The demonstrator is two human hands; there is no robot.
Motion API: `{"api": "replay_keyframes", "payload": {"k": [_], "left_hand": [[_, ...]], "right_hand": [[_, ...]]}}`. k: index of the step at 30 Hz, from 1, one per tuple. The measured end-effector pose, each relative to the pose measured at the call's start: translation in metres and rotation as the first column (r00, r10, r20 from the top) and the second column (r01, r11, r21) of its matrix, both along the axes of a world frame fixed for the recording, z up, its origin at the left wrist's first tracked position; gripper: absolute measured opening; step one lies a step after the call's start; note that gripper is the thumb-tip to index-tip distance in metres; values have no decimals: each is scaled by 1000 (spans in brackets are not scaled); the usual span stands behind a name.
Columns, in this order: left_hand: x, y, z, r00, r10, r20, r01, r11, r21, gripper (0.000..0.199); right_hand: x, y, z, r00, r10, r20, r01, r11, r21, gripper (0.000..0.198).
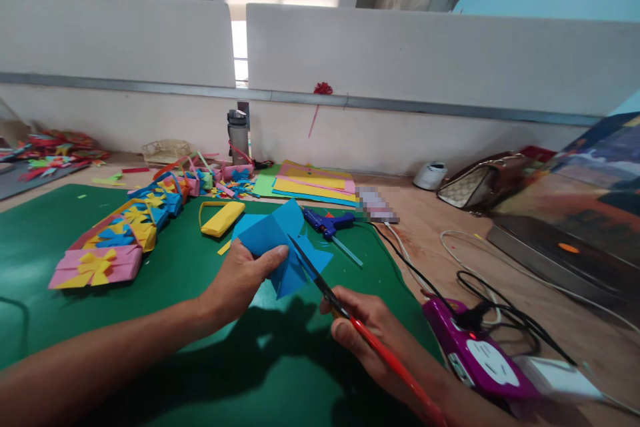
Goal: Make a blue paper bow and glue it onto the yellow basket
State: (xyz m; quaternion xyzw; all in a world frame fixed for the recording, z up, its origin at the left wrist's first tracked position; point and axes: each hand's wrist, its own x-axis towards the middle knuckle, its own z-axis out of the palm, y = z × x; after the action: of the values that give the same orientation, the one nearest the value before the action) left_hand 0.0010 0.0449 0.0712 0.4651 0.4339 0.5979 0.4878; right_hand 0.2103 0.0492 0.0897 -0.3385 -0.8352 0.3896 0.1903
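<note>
My left hand (245, 280) pinches a sheet of blue paper (267, 233) between thumb and fingers, above a green mat. Slits and pointed flaps give the paper a star-like outline. Red-handled scissors (327, 293) are in my right hand (365, 327), closed around them near the pivot. The dark blades point up and left, with their tips against the paper; whether they are cutting through it I cannot tell. Just behind the paper lie a blue glue gun (327, 221) with a glue stick and a small yellow paper bag (223, 218).
On the green mat (200, 360) at left stands a row of paper bags with bows (130, 220). Coloured sheets (315, 183), scraps and a bottle (239, 137) lie toward the wall. At right are a purple power strip (480, 353), cables, a handbag (485, 180) and a pixelated phone-like object (377, 205).
</note>
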Motion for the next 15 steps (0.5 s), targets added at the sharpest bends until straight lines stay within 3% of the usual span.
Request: {"api": "replay_keyframes", "payload": {"k": [15], "left_hand": [[-1,2,-2,1000,-8,20,8,1000,0,27]], "right_hand": [[-2,0,-1,999,-12,31,12,1000,13,33]]}}
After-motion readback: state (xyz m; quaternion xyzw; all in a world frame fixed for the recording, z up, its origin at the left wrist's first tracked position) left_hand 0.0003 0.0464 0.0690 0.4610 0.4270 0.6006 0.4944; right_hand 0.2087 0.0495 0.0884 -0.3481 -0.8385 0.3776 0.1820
